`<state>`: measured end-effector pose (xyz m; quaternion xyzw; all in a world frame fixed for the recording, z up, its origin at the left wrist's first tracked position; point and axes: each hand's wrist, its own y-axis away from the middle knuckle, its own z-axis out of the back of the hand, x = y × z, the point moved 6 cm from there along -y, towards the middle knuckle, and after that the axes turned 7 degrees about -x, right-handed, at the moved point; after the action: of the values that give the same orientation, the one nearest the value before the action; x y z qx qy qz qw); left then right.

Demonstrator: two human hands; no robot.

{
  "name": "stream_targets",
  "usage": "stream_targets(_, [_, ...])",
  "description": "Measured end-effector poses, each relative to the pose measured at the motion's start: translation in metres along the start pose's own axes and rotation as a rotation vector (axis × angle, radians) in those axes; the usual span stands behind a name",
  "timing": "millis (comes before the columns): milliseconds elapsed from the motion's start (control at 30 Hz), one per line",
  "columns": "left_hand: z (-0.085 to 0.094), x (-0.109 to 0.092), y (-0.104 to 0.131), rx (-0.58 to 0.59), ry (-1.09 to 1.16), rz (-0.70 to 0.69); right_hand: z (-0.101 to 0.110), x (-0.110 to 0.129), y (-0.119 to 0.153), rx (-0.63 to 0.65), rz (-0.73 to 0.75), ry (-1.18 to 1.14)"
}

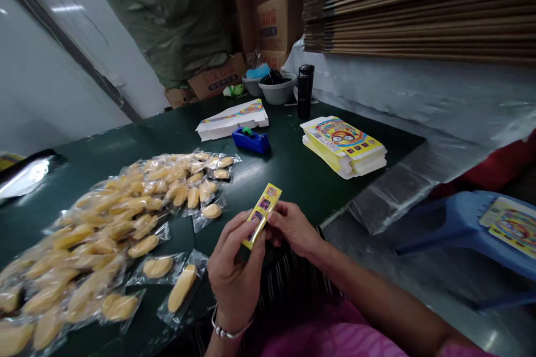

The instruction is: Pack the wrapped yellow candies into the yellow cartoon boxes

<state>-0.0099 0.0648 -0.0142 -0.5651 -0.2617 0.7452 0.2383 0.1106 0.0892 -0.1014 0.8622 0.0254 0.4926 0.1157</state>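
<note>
A narrow yellow printed carton (263,207), with small pictures along its side, is held between my two hands above the table's near edge. My left hand (237,262), a silver bracelet at its wrist, grips the lower left end between thumb and fingers. On the other side, my right hand (293,227) pinches the carton's right edge, its fingertips partly hidden behind it. To the left spreads a large heap of pale yellow pieces in clear plastic wrappers (113,217). One wrapped piece (182,288) lies just left of my left hand.
Flat yellow cartons (345,139) are stacked at the right, and another white-edged stack (232,120) sits farther back. Between them are a blue tape dispenser (251,140) and a black bottle (305,91). Grey bowls (277,90) stand behind. A blue stool (460,223) is at the right.
</note>
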Motion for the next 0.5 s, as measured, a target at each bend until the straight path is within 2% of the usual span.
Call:
stream_targets(100, [0.012, 0.002, -0.002, -0.078, 0.08, 0.101, 0.001, -0.01, -0.005, 0.002, 0.012, 0.06])
stream_targets(200, [0.034, 0.013, -0.012, -0.21, 0.135, 0.24, 0.018, -0.005, -0.004, -0.054, 0.148, 0.352])
stream_targets(267, [0.051, 0.029, -0.019, -0.335, 0.228, 0.436, 0.036, 0.011, 0.0, -0.163, 0.284, 0.564])
stream_targets(333, [0.06, 0.049, -0.026, -0.409, 0.356, 0.669, 0.051, 0.031, 0.004, -0.264, 0.366, 0.625])
stream_targets(367, [0.061, 0.057, -0.029, -0.414, 0.412, 0.768, 0.052, 0.039, 0.005, -0.254, 0.367, 0.607])
stream_targets(400, [0.06, 0.065, -0.032, -0.399, 0.452, 0.849, 0.047, 0.043, 0.005, -0.177, 0.342, 0.583])
stream_targets(500, [0.052, 0.082, -0.033, -0.34, 0.507, 0.977, 0.011, 0.032, 0.005, 0.265, 0.135, 0.489])
